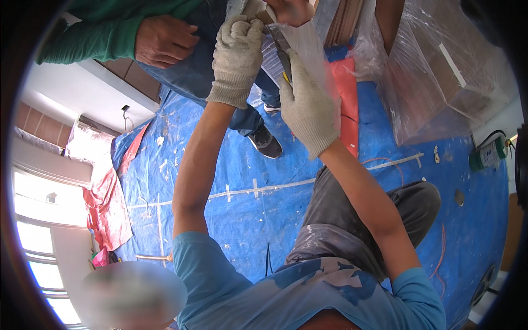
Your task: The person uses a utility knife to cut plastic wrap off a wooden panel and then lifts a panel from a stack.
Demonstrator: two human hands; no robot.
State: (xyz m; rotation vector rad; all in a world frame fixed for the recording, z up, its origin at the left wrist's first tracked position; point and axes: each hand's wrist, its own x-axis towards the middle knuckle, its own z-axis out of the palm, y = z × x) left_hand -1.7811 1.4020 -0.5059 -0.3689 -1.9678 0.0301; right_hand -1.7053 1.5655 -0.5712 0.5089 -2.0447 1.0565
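Observation:
At the top centre, my left hand wears a grey-white knit glove, its fingers curled against a small beige piece. Close by on its right, my right hand, in the same kind of glove, grips a dark hand tool with a bit of yellow near its grip. The tool's upper end meets the beige piece; its exact kind is unclear. A co-worker's bare hand is at that piece too. Their other hand, below a green sleeve, rests on blue jeans.
Blue tarp covers the floor, with pale tape lines and scraps. Plastic-wrapped panels stand at the upper right beside a red sheet. The co-worker's shoe is below my hands. A green container sits far right.

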